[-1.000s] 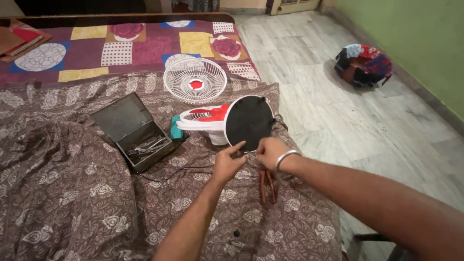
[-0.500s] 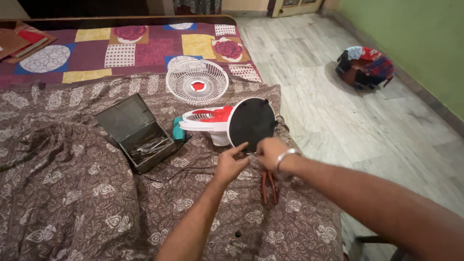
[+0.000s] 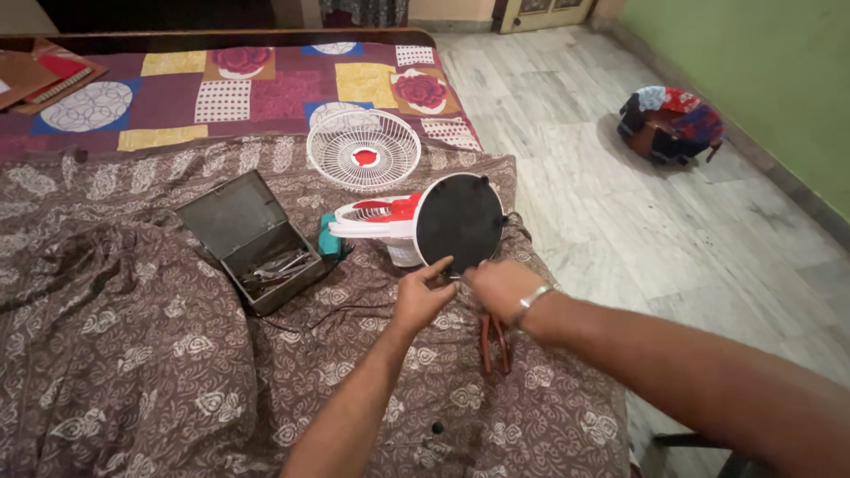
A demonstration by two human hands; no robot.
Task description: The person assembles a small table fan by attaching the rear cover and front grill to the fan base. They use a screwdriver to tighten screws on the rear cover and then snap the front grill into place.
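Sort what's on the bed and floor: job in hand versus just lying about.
In hand: left hand, right hand, fan base, fan body, pliers.
Lying about: fan grille, toolbox, cloth bundle, books.

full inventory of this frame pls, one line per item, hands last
fan base: 1, black round underside, tipped on its side on the bed, at the fingertips
fan body: 1, white and red, lying left of the base
fan guard: 1, white wire, red centre, flat on the bed behind the body
tool box: 1, dark grey metal, lid open, tools inside, left of the fan
pliers: 1, red handles, on the bedspread under the right wrist
bedspread: 1, brown floral, over a patchwork sheet
cloth bundle: 1, multicoloured, on the marble floor by the green wall
left hand: fingers touching the base's lower edge
right hand: metal bangle on wrist, at the same edge; grip unclear
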